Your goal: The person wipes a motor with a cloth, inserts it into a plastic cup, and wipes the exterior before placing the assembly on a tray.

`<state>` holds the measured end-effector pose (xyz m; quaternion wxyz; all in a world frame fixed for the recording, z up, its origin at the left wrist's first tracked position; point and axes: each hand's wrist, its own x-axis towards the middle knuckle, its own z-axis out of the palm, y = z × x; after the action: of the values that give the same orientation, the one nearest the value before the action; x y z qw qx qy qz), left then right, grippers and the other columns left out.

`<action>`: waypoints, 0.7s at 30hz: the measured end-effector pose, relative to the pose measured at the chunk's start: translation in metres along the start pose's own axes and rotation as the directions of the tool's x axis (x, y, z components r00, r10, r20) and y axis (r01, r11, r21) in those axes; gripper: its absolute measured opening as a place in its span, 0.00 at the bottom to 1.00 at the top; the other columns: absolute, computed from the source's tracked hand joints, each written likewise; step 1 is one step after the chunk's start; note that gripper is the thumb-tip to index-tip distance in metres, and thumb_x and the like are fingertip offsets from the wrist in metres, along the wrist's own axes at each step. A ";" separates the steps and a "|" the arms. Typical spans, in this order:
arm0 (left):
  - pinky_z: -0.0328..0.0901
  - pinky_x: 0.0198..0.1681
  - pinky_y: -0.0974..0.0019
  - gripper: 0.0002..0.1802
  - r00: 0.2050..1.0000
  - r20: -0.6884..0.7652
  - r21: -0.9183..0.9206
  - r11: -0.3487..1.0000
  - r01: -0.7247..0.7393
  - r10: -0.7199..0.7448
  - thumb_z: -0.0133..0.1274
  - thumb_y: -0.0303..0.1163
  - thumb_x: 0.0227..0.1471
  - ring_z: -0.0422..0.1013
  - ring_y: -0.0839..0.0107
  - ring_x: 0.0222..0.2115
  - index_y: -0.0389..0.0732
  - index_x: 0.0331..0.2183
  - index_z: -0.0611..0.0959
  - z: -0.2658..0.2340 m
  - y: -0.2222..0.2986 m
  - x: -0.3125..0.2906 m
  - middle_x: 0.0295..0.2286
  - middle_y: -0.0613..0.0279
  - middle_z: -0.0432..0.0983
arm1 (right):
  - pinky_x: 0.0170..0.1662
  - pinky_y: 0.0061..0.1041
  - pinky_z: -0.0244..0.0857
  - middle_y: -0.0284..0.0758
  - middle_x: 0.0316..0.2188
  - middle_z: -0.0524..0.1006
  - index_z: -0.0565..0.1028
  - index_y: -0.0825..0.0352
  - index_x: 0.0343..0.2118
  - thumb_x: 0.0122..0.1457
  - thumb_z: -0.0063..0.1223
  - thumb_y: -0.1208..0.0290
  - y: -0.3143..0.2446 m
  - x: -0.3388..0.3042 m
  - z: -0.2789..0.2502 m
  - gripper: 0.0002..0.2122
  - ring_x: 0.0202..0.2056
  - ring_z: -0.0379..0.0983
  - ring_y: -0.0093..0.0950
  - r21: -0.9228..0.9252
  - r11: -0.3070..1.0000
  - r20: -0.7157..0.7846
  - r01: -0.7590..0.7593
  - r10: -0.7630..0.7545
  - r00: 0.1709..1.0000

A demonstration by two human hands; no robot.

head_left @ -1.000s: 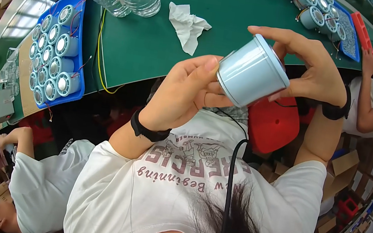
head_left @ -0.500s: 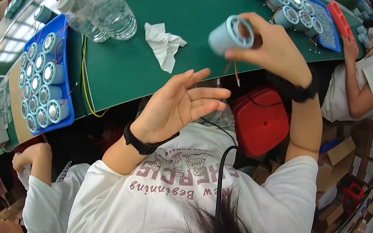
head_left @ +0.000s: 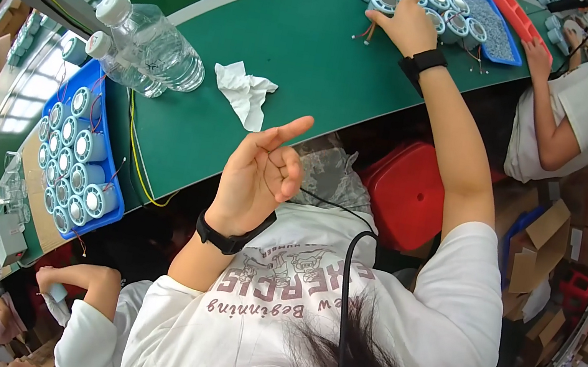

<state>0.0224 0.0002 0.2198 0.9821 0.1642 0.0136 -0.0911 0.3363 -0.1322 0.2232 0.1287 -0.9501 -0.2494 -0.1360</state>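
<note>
My right hand (head_left: 411, 28) reaches over the far right of the green table (head_left: 285, 50). Its thumb and fingers are around a light-blue cylindrical motor (head_left: 384, 0), which stands at the near left corner of a group of similar motors (head_left: 437, 0). Thin wires hang below that motor near my thumb. My left hand (head_left: 257, 170) is raised in front of my shirt at the table's near edge, holding nothing. Its index finger stretches out while the other fingers are loosely bent. The nearest thing to it is a crumpled white tissue (head_left: 243, 93) on the table.
Two clear bottles (head_left: 164, 53) stand left of the tissue. Farther left, a blue tray (head_left: 113, 192) holds several motors. Beyond the right group lie a blue tray of small parts (head_left: 513, 57) and a red holder (head_left: 520, 15), touched by a co-worker's hand (head_left: 537, 57). A red stool (head_left: 409, 195) stands below.
My right hand has carried the motor away from me and to the right, onto the group. My left hand has shifted slightly left and down, its lower fingers curling more.
</note>
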 end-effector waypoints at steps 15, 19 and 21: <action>0.65 0.43 0.57 0.25 0.698 0.589 0.775 -0.529 -0.345 0.407 0.65 0.26 0.36 0.68 0.55 0.41 0.36 0.40 0.77 0.017 -0.050 0.047 0.36 0.54 0.73 | 0.27 0.19 0.66 0.35 0.21 0.76 0.54 0.77 0.56 0.57 0.57 0.65 -0.090 -0.105 -0.022 0.31 0.23 0.72 0.20 0.954 0.254 0.139 -0.160 0.099 0.985; 0.63 0.47 0.55 0.23 0.743 0.546 0.806 -0.484 -0.340 0.387 0.66 0.27 0.33 0.67 0.51 0.44 0.37 0.36 0.78 0.013 -0.069 0.049 0.38 0.54 0.72 | 0.27 0.19 0.66 0.35 0.22 0.76 0.55 0.74 0.56 0.58 0.56 0.69 -0.091 -0.125 -0.013 0.29 0.23 0.71 0.20 0.964 0.264 -0.007 -0.035 0.157 0.988; 0.63 0.46 0.55 0.22 0.766 0.554 0.773 -0.543 -0.329 0.324 0.66 0.26 0.32 0.67 0.51 0.43 0.36 0.34 0.77 0.006 -0.068 0.048 0.37 0.54 0.72 | 0.27 0.20 0.67 0.35 0.22 0.77 0.55 0.74 0.55 0.57 0.55 0.71 -0.085 -0.133 -0.001 0.27 0.22 0.72 0.21 0.962 0.273 -0.047 -0.001 0.168 0.985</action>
<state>0.0566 -0.0734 0.2005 0.3678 0.8777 -0.1247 0.2808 0.1808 -0.1193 0.1962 0.6976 -0.6815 -0.2204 -0.0176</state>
